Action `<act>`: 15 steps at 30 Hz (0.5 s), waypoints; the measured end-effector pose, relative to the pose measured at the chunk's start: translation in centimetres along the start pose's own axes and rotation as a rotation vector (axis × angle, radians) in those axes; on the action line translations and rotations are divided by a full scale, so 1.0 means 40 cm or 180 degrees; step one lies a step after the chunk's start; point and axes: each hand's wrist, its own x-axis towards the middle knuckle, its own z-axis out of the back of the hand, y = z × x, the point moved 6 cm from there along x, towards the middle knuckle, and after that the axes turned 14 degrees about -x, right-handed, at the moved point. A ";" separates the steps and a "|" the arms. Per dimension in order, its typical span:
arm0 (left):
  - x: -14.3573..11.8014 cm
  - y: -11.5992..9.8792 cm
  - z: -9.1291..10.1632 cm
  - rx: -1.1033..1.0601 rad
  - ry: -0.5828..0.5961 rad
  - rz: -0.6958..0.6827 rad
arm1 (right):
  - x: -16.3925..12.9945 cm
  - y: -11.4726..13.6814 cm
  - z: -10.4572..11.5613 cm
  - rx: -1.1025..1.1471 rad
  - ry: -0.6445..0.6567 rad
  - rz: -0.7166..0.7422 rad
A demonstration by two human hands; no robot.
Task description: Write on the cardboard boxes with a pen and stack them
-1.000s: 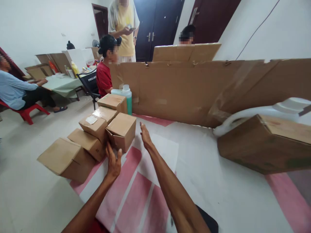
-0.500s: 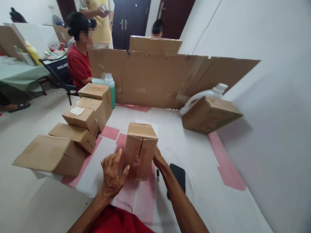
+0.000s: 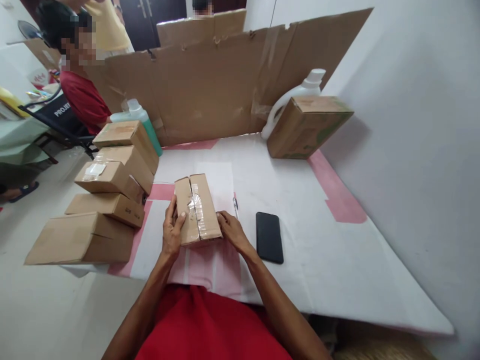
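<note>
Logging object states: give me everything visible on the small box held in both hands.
The small cardboard box is plain brown, oblong, lying flat on the white and pink table cover. Its top flaps meet at a centre seam, sealed with crinkled clear tape. The left hand grips its left side, thumb on top; the right hand holds its near right corner. A pen lies just right of it.

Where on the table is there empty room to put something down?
Bare table lies right of the flat black phone, and between the taped brown cardboard box in both hands and the big brown carton by the wall. The left edge is crowded with stacked brown cardboard boxes.
</note>
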 end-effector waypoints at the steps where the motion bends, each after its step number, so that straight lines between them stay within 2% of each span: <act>1: 0.001 0.005 0.003 0.0004 0.0028 0.0015 | -0.005 0.001 0.003 -0.0041 -0.0025 0.0025; 5: 0.017 0.008 0.039 0.0157 0.0105 -0.0092 | -0.049 -0.010 0.035 -0.0094 -0.0052 0.0152; 8: 0.073 0.003 0.081 0.0229 0.0068 -0.0205 | -0.117 -0.024 0.038 0.0018 0.0424 0.0406; 11: 0.162 0.019 0.096 -0.0031 0.0024 -0.0109 | -0.179 -0.027 0.008 0.0124 0.0758 0.0567; 15: 0.248 0.073 0.044 -0.0385 0.0233 0.0324 | -0.183 0.000 -0.018 0.0242 0.0215 0.0565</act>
